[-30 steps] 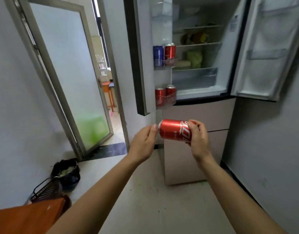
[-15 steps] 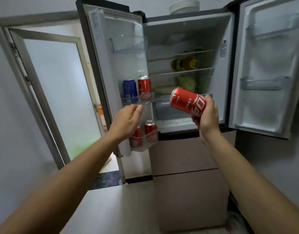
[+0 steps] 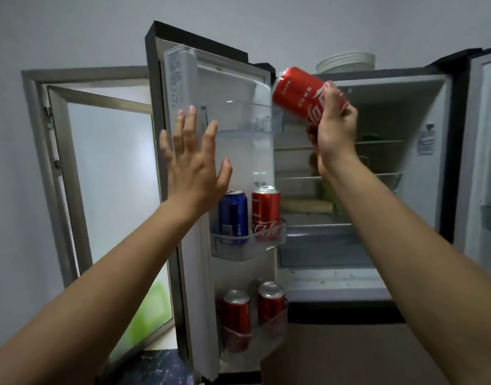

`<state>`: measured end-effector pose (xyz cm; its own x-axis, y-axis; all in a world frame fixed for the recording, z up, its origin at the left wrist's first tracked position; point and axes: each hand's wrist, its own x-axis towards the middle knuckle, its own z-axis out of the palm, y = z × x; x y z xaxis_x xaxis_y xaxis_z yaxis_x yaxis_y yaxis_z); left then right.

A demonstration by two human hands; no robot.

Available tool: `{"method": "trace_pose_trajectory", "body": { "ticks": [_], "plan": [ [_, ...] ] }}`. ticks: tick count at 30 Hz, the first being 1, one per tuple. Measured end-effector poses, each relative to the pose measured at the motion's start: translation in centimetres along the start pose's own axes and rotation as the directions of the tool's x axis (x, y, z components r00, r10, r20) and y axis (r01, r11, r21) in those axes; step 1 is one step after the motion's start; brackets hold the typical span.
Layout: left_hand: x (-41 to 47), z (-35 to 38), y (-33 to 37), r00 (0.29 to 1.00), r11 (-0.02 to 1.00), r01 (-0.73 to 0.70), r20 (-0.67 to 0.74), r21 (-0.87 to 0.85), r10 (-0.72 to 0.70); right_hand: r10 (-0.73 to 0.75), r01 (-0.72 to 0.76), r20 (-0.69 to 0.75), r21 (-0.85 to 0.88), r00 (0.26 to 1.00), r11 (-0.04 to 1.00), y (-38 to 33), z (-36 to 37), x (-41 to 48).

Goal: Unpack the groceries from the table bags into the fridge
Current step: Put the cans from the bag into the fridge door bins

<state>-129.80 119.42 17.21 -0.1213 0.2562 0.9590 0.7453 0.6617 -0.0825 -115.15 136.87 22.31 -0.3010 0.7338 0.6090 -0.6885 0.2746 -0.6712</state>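
Holding 1 tilted red can (image 3: pixel 299 94) beside the top shelf (image 3: pixel 249 126) of the open fridge door (image 3: pixel 183 79).
Gripping it in the right hand (image 3: pixel 333 129); spreading the left hand (image 3: pixel 194 159), fingers apart, empty.

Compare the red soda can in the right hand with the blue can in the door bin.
The red soda can is held tilted up high by the right hand; the blue can stands upright in the middle door bin. Their colours differ. Both look like similar-sized drink cans.

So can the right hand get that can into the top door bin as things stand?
Probably yes: the right hand holds the red can tilted beside the top door bin, which looks empty; the left hand is spread below.
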Motion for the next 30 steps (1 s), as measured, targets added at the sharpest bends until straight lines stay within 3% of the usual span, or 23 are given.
{"method": "trace_pose_trajectory", "body": {
  "ticks": [3,7,10,17,21,26,30],
  "plan": [
    [-0.2,2.2,0.0,0.996,0.999,0.019,-0.084,-0.029,-0.021,-0.14,0.152,0.098,-0.135,0.985,0.979,-0.8,2.4,3.6],
    [-0.4,3.0,-0.2,0.972,0.987,-0.011,-0.235,-0.159,-0.028,-0.256,0.338,0.254,-0.366,0.932,0.867,-1.2,4.7,8.3],
    [-0.4,3.1,0.1,0.966,0.981,0.014,-0.249,-0.193,-0.063,-0.197,0.418,0.432,-0.509,0.88,0.753,-1.4,6.0,10.6],
    [-0.3,3.4,-0.1,0.959,0.985,0.007,-0.277,-0.173,-0.056,-0.104,0.642,0.706,-0.559,0.7,0.525,-1.6,9.4,10.9],
    [-0.4,3.2,0.0,0.952,0.965,0.034,-0.286,-0.261,-0.111,-0.033,0.673,0.773,-0.529,0.633,0.516,-2.1,10.3,10.5],
    [-0.9,3.2,0.2,0.947,0.949,0.143,-0.24,-0.279,-0.214,0.14,0.574,0.866,-0.431,0.481,0.696,-1.2,11.1,10.5],
    [-1.1,3.2,0.1,0.953,0.951,0.144,-0.219,-0.275,-0.208,0.249,0.525,0.886,-0.436,0.391,0.731,-0.9,11.7,11.1]
  ]
}}
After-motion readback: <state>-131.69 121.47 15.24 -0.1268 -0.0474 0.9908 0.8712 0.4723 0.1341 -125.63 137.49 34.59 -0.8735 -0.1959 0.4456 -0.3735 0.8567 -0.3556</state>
